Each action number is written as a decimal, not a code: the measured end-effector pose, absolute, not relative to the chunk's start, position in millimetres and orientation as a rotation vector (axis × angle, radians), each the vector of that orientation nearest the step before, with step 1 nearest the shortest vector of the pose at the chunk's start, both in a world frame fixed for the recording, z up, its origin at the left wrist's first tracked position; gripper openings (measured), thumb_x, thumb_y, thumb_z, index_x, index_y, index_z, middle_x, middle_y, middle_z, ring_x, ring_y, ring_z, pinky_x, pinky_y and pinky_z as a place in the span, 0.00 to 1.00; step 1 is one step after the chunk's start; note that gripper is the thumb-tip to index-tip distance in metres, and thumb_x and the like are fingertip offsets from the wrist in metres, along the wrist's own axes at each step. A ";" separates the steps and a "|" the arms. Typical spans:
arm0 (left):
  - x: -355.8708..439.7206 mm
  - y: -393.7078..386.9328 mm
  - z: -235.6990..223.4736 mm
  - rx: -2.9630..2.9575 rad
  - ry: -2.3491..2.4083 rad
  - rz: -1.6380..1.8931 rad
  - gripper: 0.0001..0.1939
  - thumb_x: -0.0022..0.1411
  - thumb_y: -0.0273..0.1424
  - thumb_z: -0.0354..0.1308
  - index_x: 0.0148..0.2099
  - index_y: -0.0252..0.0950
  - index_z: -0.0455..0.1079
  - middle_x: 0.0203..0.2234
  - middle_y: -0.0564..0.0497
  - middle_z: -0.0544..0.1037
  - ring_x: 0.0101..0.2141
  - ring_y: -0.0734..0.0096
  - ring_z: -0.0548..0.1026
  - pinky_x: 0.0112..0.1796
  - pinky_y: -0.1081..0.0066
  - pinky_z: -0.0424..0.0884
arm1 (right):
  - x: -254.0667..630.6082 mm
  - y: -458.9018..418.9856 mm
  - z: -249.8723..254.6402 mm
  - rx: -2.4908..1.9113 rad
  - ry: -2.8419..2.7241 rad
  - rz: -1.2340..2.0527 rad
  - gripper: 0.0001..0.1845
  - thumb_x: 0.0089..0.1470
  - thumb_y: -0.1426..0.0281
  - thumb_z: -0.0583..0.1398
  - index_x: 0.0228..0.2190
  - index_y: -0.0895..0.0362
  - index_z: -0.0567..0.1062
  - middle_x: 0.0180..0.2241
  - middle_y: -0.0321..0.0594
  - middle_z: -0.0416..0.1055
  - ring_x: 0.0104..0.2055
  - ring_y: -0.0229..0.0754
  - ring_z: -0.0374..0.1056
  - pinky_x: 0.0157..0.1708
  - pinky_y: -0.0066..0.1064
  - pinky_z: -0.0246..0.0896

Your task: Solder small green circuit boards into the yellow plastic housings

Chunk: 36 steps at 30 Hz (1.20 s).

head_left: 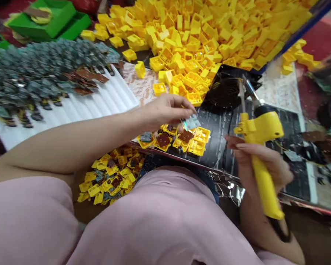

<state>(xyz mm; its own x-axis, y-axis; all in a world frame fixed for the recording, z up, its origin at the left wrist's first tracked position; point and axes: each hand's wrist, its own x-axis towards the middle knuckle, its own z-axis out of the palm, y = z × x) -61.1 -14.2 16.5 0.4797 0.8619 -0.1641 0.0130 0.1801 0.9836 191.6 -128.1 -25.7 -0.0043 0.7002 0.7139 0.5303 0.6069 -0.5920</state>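
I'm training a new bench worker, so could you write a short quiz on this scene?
1. Which hand holds the yellow soldering gun?
2. True or false: the left hand pinches a small grey board between its fingers.
3. Fill in the blank: the square plastic frames heaped beyond the black fan are ____.

Key:
1. The right hand
2. True
3. Yellow

Red floor covering at right
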 end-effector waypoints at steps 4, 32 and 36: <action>-14.3 -41.0 -5.3 0.871 0.784 0.465 0.06 0.64 0.23 0.68 0.33 0.34 0.78 0.24 0.55 0.80 0.18 0.82 0.69 0.25 0.76 0.71 | 192.1 -127.3 -27.7 -0.861 -2.032 -0.016 0.18 0.59 0.77 0.73 0.48 0.48 0.80 0.42 0.34 0.85 0.45 0.45 0.84 0.46 0.33 0.83; -28.2 -73.2 -3.4 1.486 1.084 0.789 0.17 0.67 0.45 0.67 0.47 0.38 0.84 0.23 0.52 0.79 0.22 0.72 0.75 0.26 0.71 0.71 | 213.3 -151.9 -50.9 -0.966 -1.733 -0.117 0.13 0.72 0.61 0.64 0.53 0.49 0.82 0.35 0.35 0.85 0.32 0.42 0.83 0.37 0.31 0.81; -51.3 -51.7 5.6 2.066 1.162 0.481 0.11 0.64 0.35 0.63 0.45 0.37 0.82 0.30 0.49 0.84 0.29 0.68 0.80 0.33 0.70 0.73 | 236.1 -158.9 -42.5 -1.041 -1.578 -0.081 0.30 0.71 0.47 0.61 0.66 0.45 0.74 0.44 0.38 0.84 0.34 0.42 0.82 0.26 0.29 0.76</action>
<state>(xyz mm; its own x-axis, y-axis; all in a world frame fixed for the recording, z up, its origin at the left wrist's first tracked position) -51.3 -51.7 5.6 0.5268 0.8498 -0.0204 0.5867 -0.3461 0.7322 236.1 -158.9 -42.5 0.0826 0.5632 0.8222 0.6445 0.5991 -0.4751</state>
